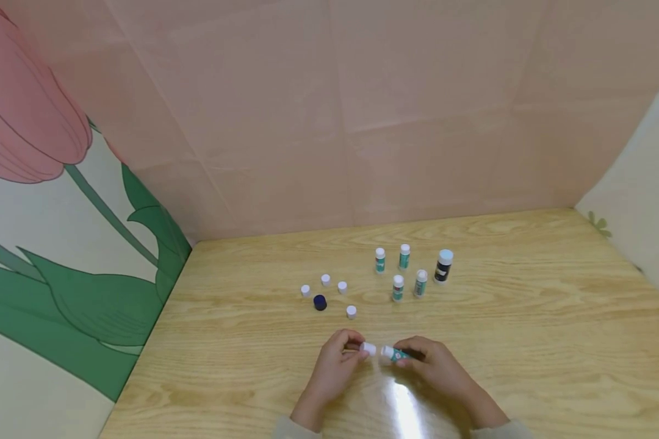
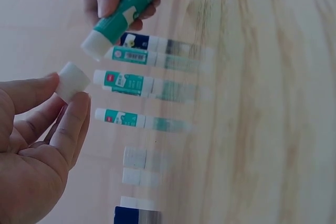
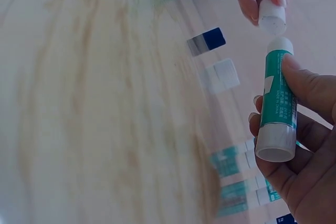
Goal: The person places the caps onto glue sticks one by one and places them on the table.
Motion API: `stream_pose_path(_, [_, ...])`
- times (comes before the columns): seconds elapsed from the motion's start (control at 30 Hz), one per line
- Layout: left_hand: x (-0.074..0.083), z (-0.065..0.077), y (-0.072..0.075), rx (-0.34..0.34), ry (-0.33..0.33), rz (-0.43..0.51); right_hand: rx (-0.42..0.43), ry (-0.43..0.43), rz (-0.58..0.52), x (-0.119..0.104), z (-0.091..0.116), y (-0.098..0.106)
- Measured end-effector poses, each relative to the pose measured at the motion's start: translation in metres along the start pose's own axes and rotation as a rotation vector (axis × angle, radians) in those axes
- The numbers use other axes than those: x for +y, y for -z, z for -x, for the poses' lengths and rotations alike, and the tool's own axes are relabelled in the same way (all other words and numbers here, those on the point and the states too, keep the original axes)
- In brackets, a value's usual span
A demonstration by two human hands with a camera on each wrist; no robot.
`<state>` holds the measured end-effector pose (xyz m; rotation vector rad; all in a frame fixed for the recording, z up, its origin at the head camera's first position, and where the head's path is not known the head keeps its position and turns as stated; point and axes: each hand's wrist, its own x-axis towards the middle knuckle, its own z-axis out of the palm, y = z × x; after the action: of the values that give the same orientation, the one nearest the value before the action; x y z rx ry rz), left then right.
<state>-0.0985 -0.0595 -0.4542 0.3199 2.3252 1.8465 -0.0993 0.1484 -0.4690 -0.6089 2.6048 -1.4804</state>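
My left hand [image 1: 332,364] pinches a white cap [image 2: 72,82] between thumb and fingertips. In my right hand [image 1: 432,366] is a green and white glue stick [image 3: 279,98], gripped around its labelled barrel. The stick's white top end points at the cap's open side, with a small gap between them in the right wrist view. Both hands are low over the wooden table, close together near its front. Just beyond the left hand stands a loose white cap [image 1: 351,312].
Several green glue sticks [image 1: 398,288] stand upright beyond the right hand, beside a larger dark blue one [image 1: 443,268]. More white caps [image 1: 326,280] and a dark blue cap [image 1: 320,303] lie left of them on the wooden table [image 1: 241,341]. A pink cloth wall [image 1: 351,152] rises behind.
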Motion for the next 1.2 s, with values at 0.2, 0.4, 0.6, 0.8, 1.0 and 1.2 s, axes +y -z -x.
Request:
stream_pose_path(0.2, [-0.0006,-0.0008,-0.0009,0.000,0.013,-0.005,-0.020,-0.007,-0.031,-0.0017,0.0004,0.0000])
stream_pose_path(0.4, [0.0026,0.0004,-0.0007,-0.004,0.021,-0.005,-0.035,0.004,-0.040,-0.0026,0.0004,-0.0003])
stream_pose_path(0.6, [0.0036,-0.0001,-0.0017,-0.009,0.027,0.012,-0.041,0.010,-0.044,-0.0035,-0.0004,-0.0010])
stream_pose_path(0.8, [0.0054,0.0011,-0.0027,-0.011,0.015,0.015,-0.047,0.003,-0.055,-0.0033,-0.0009,-0.0014])
stream_pose_path(1.0, [0.0043,0.0011,-0.0041,-0.015,-0.003,0.013,-0.049,0.017,-0.057,-0.0032,-0.0004,-0.0018])
stream_pose_path(1.2, [0.0039,0.0004,-0.0044,-0.015,0.006,0.009,-0.038,0.020,-0.067,-0.0028,-0.0013,-0.0033])
